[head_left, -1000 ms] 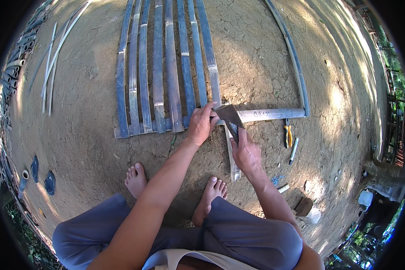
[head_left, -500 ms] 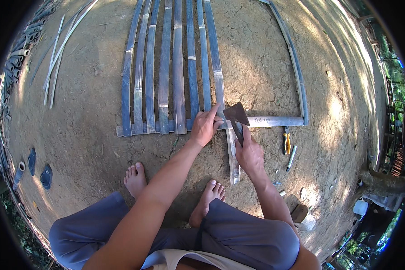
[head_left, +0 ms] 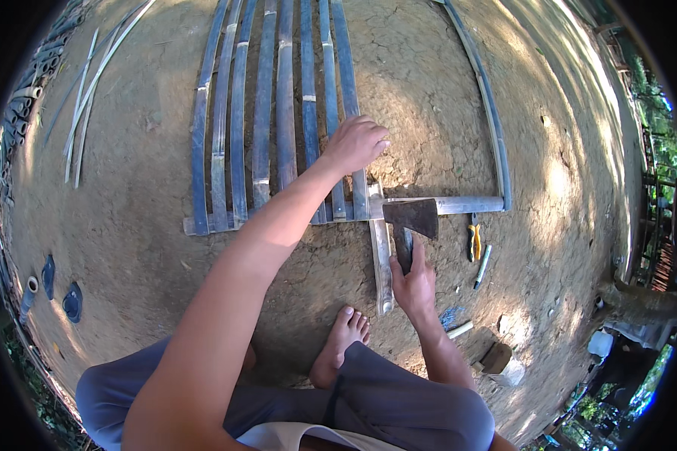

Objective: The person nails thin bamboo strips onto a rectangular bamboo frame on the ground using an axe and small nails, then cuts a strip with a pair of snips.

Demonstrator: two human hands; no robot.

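Observation:
Several dark bamboo slats [head_left: 285, 113] lie side by side, their near ends resting across a bamboo crosspiece [head_left: 459, 204]. My left hand [head_left: 357, 143] is closed around the rightmost slat [head_left: 345, 68], a little above that slat's near end; its fingertips are partly hidden. In my right hand [head_left: 415, 286] is a hatchet, gripped by its dark handle [head_left: 404, 252]. The hatchet's broad wedge-shaped blade [head_left: 411, 218] sits over the crosspiece, just right of the slat's end. A short split bamboo piece [head_left: 381, 263] lies under the crosspiece, pointing toward me.
A bamboo side rail [head_left: 491, 113] runs away from the crosspiece's right end. Yellow-handled pliers [head_left: 475, 242] and a marker pen [head_left: 483, 267] lie on the ground at right. Thin pale strips [head_left: 90, 90] are at far left, dark sandals [head_left: 72, 302] nearer. My bare foot [head_left: 342, 342] is close.
My left hand has moved up and away from the crosspiece, along the rightmost slat. The hatchet has shifted right and nearer to me, its blade turned. The slats have slid slightly left in view.

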